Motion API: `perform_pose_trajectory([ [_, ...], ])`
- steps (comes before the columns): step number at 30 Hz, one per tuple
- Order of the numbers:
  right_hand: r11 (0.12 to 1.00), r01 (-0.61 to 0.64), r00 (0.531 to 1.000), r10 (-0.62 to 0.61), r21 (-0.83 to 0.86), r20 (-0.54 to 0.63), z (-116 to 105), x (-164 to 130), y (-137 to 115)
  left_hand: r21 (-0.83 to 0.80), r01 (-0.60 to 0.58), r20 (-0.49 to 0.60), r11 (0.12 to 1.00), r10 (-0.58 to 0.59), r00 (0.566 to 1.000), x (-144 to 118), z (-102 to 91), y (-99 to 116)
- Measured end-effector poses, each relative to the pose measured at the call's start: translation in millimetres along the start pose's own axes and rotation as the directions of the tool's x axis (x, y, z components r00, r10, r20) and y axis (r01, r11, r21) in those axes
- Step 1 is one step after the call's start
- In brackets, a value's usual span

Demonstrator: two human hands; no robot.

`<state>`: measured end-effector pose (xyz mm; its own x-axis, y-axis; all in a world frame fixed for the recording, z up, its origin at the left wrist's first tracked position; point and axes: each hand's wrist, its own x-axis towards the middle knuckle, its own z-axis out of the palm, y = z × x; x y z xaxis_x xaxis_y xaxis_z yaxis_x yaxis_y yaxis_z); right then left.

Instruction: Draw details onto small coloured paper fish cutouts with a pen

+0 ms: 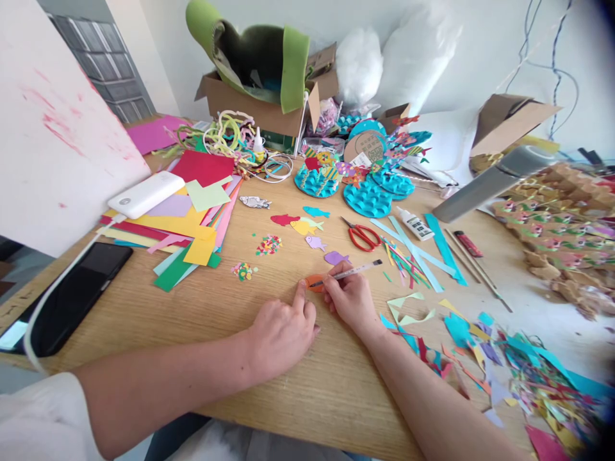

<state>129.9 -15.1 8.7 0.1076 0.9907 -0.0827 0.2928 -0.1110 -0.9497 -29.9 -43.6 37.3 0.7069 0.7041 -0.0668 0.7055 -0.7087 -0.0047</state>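
Observation:
The index fingertip of my left hand (287,330) presses an orange paper cutout (315,280) against the table, its other fingers curled under. My right hand (350,299) is closed around a slim pen (359,269), with its tip end over the orange piece. Fingers partly hide the cutout's outline. Just beyond lie a dark purple paper fish (337,257), a lilac one (316,242), a yellow one (303,225), a red one (283,219) and a blue one (316,211). Red-handled scissors (362,237) rest open to their right.
Confetti piles (269,245) lie left of the fish. Stacked coloured paper (192,224), a power bank (144,194) and a phone (81,301) are at left. Paper scraps (500,365), a glue bottle (416,224) and a leaning grey flask (490,186) are at right.

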Motion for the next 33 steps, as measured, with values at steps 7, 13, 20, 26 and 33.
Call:
perform_pose_trajectory([
  [7, 1.000, 0.005, 1.000, -0.004, -0.004, 0.017, 0.2, 0.1, -1.5, 0.000, 0.005, 0.000, 1.000, -0.005, 1.000, -0.4, -0.5, 0.3],
  [13, 1.000, 0.014, 1.000, -0.014, -0.015, 0.012, -0.1, 0.3, -0.9, 0.010, 0.004, 0.006, 1.000, -0.004, 1.000, -0.1, -1.0, 0.2],
  [20, 1.000, -0.014, 1.000, 0.015, -0.007, 0.013, 0.1, -1.3, -3.8, 0.006, 0.001, 0.005, 1.000, -0.001, 1.000, -0.3, -3.9, 0.4],
  [26, 1.000, 0.023, 1.000, -0.023, -0.014, 0.017, -0.5, -0.2, -1.0, 0.017, 0.004, -0.001, 1.000, -0.004, 1.000, -0.3, -1.8, 0.3],
  [33, 1.000, 0.026, 1.000, -0.026, 0.011, 0.012, 0.4, 0.0, 0.9, 0.008, 0.007, -0.008, 1.000, -0.007, 1.000, -0.6, -1.7, 0.2],
])
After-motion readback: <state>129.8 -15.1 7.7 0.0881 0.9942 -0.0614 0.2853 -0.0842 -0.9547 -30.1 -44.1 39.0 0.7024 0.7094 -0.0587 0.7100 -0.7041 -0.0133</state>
